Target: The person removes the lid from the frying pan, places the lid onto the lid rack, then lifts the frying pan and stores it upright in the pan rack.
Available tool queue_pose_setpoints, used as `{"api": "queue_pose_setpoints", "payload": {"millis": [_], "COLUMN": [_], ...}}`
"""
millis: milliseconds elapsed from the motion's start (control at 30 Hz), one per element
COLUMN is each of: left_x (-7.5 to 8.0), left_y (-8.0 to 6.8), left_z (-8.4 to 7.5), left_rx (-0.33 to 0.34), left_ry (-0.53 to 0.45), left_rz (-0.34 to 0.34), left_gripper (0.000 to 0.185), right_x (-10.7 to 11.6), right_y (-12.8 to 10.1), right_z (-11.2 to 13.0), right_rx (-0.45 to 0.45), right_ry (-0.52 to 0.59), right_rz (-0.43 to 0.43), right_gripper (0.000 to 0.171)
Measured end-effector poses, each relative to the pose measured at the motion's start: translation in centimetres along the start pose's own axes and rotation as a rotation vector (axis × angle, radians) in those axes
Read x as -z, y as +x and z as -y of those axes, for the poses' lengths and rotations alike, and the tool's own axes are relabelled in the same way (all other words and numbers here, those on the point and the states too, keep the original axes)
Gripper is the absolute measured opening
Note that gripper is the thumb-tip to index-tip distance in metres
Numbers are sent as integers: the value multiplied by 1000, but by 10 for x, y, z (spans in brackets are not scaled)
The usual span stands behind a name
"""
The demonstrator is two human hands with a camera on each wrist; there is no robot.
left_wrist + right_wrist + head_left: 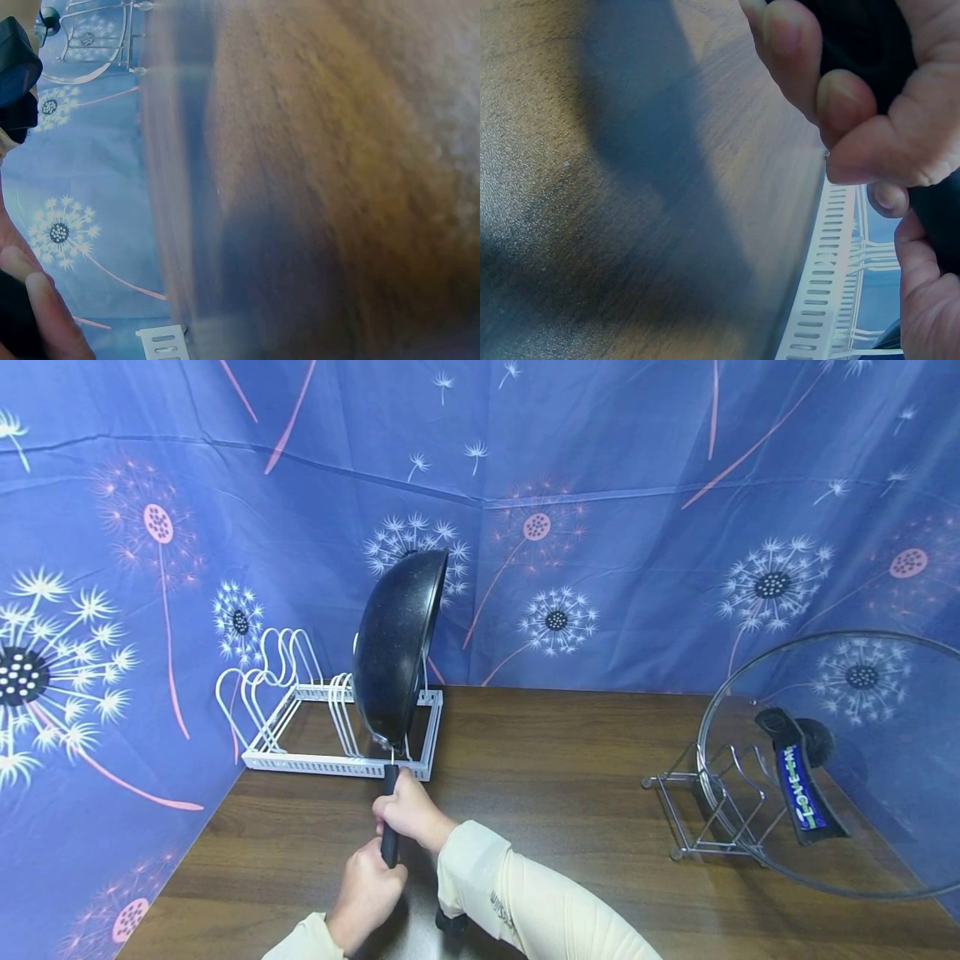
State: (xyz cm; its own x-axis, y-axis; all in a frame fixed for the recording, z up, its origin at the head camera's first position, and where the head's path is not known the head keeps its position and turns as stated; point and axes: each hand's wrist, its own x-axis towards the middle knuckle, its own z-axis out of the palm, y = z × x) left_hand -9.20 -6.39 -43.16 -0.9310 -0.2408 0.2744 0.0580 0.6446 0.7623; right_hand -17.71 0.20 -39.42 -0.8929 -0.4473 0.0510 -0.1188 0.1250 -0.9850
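A black wok (397, 643) stands on its side, its rim facing right, at the right end of the white rack (315, 766). Its lower edge is among the rack's wire dividers; whether it bears on them cannot be told. My right hand (411, 810) grips the upper part of the black handle (390, 843), near the wok. Lower down, my left hand (367, 887) holds the handle's end, thumb along it. Fingers curled round the dark handle (870, 45) show in the right wrist view. Only part of a hand and the handle (15, 319) appear in the left wrist view.
On the right, a large glass lid (801, 777) with a black knob and strap stands upright in a small metal wire rack (675, 827). Tall wire dividers (262, 693) rise at the white rack's left end. Blue dandelion-patterned cloth (600, 568) hangs behind the wooden table (540, 760).
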Motion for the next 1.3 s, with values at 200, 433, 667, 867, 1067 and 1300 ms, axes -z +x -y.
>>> {"api": "queue_pose_setpoints", "payload": {"millis": [200,433,667,867,1067,1300], "left_x": [0,0,1,0,-2,-3], "left_y": [-2,-3,-3,-4,-5,-6], "left_z": [0,-1,-1,0,2,4], "left_rx": [20,27,48,61,74,105], "left_ry": [-7,-9,-7,-10,-14,-30], "left_rz": [13,24,39,41,43,73], "left_gripper": [16,16,8,9,13,15], "right_x": [1,0,0,0,-1,-2], "right_y": [-1,-2,-2,-3,-3,-5], "right_z": [-1,-4,-6,-7,-9,-11], "right_rx": [-12,-9,-17,-5,-3,-17], "right_ry": [-8,-24,-34,-47,-35,-5], "right_rz": [-9,-15,-11,-12,-8,1], "right_gripper": [24,26,25,25,26,26]}}
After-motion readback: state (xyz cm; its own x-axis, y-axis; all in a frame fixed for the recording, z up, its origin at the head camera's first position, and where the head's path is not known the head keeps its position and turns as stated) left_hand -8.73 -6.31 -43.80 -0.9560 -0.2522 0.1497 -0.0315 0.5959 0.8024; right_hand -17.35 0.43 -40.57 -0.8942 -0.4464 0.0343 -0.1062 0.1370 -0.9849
